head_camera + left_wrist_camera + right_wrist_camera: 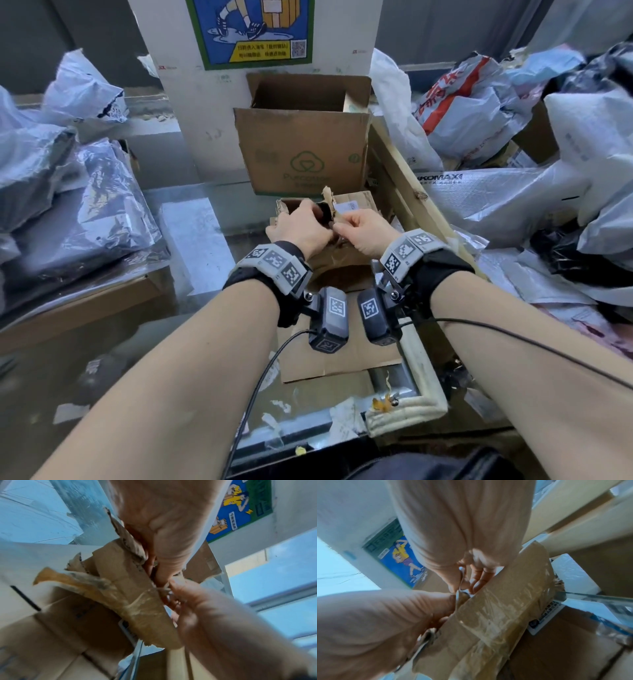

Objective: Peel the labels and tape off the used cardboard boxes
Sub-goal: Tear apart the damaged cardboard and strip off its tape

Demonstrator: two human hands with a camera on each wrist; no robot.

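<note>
Both forearms reach to a torn cardboard box [329,240] on the table. Left hand [301,228] grips its flap; right hand [363,229] pinches the clear tape [496,609] at the flap's edge. Tape looks thin and clingy, likely tearing soft cardboard; best held at its lifted end.

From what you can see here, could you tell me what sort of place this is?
Probably a parcel pickup station's packaging-recycling corner: heaps of used courier bags, empty cardboard boxes, and a delivery poster with a QR code.
</note>
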